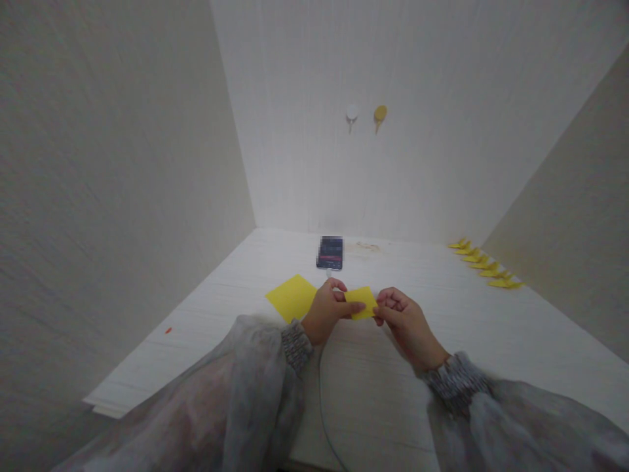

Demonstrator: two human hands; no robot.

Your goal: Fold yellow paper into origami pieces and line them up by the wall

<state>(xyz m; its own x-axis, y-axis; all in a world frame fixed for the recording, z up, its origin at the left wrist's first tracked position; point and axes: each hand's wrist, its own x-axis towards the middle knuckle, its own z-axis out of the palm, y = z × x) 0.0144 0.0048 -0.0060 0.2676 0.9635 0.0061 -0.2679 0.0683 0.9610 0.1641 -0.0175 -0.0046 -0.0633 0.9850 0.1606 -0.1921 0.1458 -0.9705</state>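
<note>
Between both hands is a small folded piece of yellow paper [362, 299], raised a little over the white table. My left hand [328, 308] pinches its left side, thumb lying across the front. At the paper's lower right corner, my right hand [403, 322] grips with thumb and fingertips. A larger yellow paper sheet [291, 296] lies flat on the table beside my left wrist, its right part hidden by that hand.
A phone [330, 253] with a cable [322, 393] plugged in rests near the back wall. Several folded yellow paper shapes [489, 269] line the right edge. Two hooks, one white [352, 113] and one yellow [380, 113], are on the back wall. A small orange scrap [168, 330] lies at left.
</note>
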